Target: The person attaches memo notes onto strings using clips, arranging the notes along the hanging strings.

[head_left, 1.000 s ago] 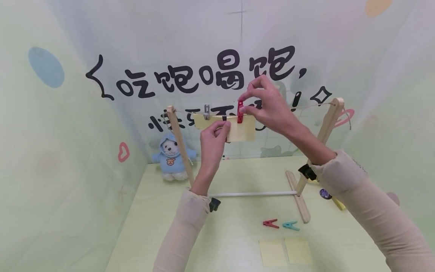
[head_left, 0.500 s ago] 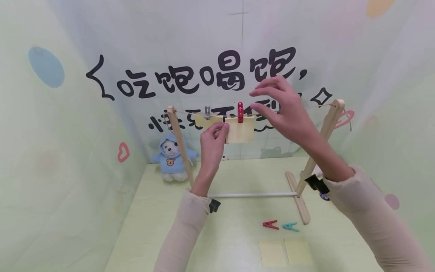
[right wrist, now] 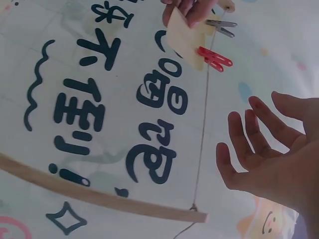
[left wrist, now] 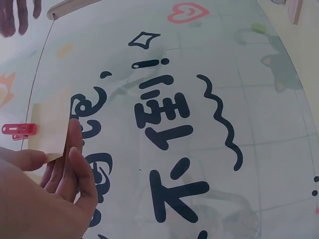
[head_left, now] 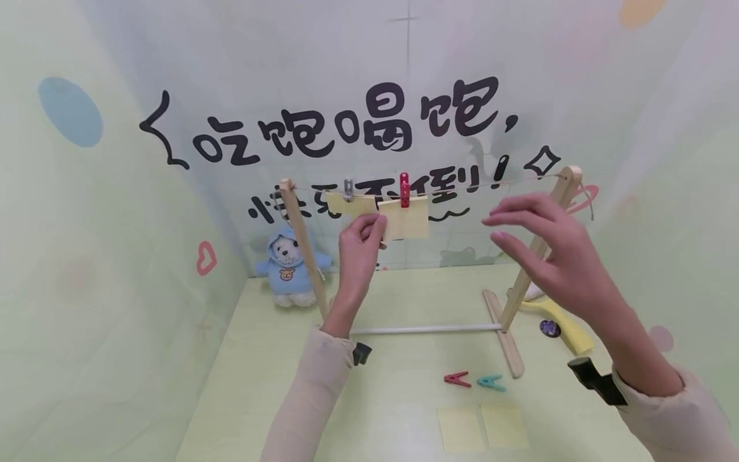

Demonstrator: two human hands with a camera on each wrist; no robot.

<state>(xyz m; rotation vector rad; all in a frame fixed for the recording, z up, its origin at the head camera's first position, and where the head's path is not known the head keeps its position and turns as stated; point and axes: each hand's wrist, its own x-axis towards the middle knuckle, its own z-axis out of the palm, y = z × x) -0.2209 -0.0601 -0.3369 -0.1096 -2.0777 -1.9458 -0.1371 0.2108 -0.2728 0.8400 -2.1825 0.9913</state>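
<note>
My left hand (head_left: 359,256) pinches the lower left corner of a pale yellow paper square (head_left: 408,221) between thumb and fingers. A red clothespin (head_left: 405,190) clips that square to a thin string (left wrist: 34,79) stretched between two wooden posts. Just left of it, a second yellow paper (head_left: 346,203) hangs under a grey clothespin (head_left: 348,190), partly hidden by the left hand. My right hand (head_left: 554,253) is in the air before the right post, fingers apart and holding nothing; the right wrist view shows its loosely bent fingers away from the string.
On the table (head_left: 277,385) lie a red clothespin (head_left: 457,379), a teal clothespin (head_left: 492,383) and two yellow paper squares (head_left: 462,428). A plush toy in blue (head_left: 287,269) sits behind the left post (head_left: 306,250). By the right post (head_left: 537,256) are a yellow object (head_left: 568,327) and a dark round piece (head_left: 550,328).
My right hand has let go of the red clothespin on the string and moved right and down. The left hand keeps its pinch on the paper.
</note>
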